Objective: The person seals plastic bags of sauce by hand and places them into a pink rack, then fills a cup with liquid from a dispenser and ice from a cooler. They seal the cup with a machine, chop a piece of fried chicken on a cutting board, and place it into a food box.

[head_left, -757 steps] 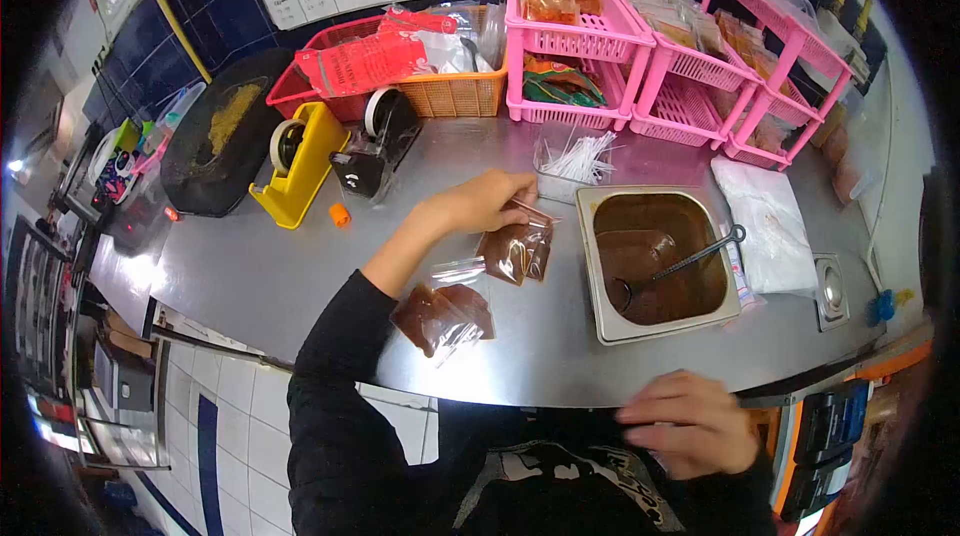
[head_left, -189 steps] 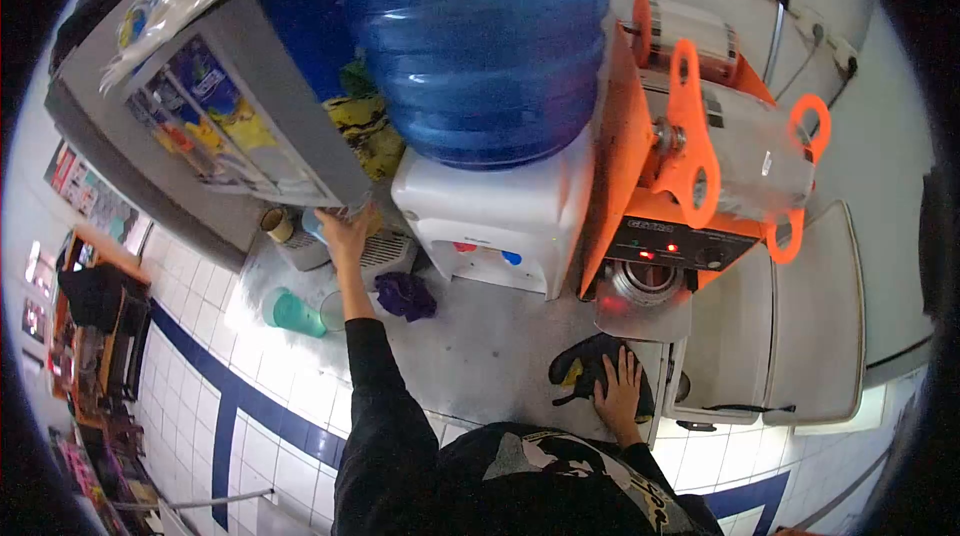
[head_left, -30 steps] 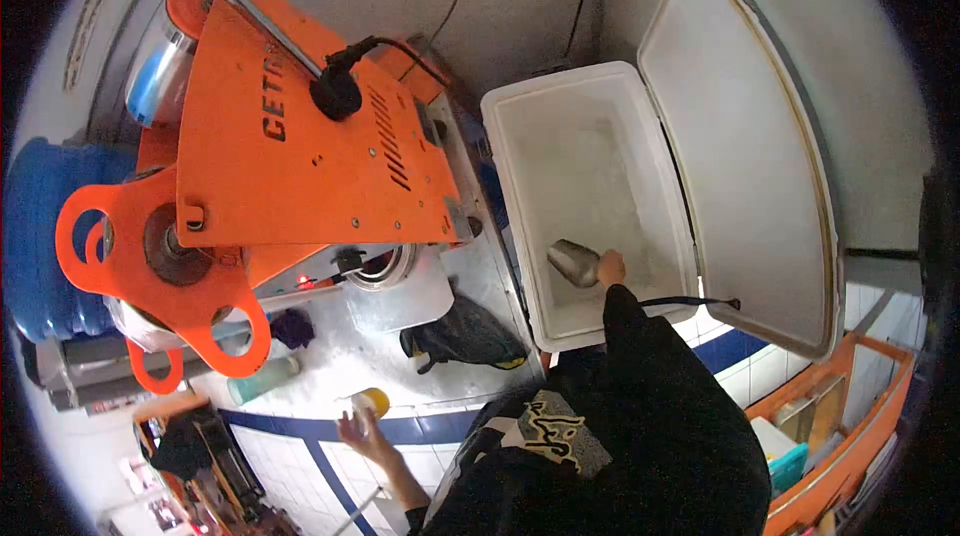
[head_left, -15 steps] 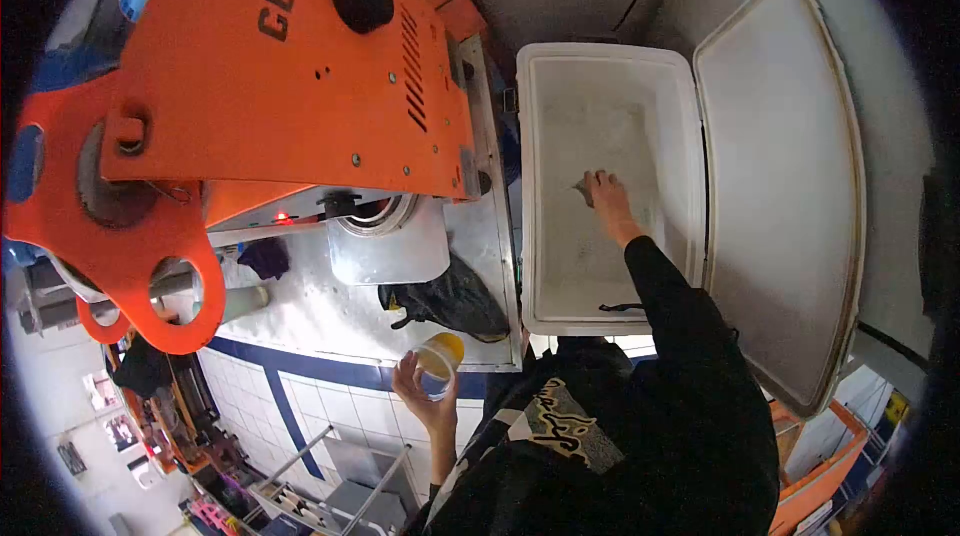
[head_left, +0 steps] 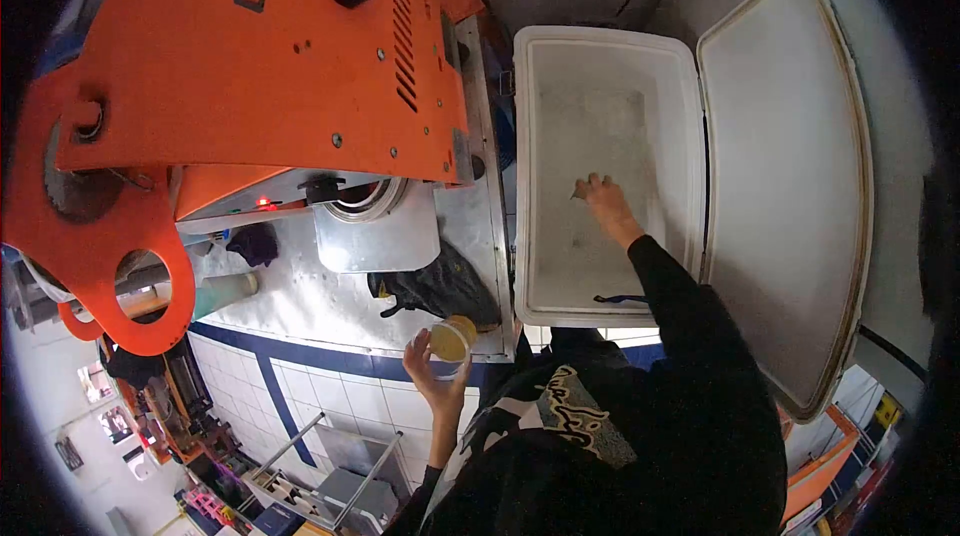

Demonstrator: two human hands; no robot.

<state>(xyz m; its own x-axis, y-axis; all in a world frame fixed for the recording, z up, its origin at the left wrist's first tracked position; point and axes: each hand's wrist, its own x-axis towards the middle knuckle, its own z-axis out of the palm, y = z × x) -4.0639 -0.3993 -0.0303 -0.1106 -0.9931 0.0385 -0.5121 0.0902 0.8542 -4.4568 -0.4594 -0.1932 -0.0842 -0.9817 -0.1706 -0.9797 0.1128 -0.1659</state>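
On the left, my left hand [head_left: 440, 386] is closed around a clear plastic cup [head_left: 452, 344] with a yellowish content. The cup is near the front edge of the metal table, close to a dark cloth-like item [head_left: 440, 286]. My right hand [head_left: 608, 206] reaches down into a white cooler box [head_left: 522, 236], whose lid [head_left: 790, 176] stands open to the right. Its fingers are pinched on a small greyish piece [head_left: 580, 189], too small to name. Below that hand, a dark blue strip [head_left: 620, 299] lies near the cooler's near wall.
A large orange machine [head_left: 290, 66] with a small red light stands on the metal table [head_left: 290, 296]. Under it is a white plastic container [head_left: 375, 236]. A pale green cup [head_left: 225, 293] lies farther left. A metal-framed rack [head_left: 350, 476] stands on the tiled floor below.
The plastic cup has shifted slightly right and up in view, showing more of its yellowish content. My right hand has moved slightly within the cooler. The whole view has shifted a little.
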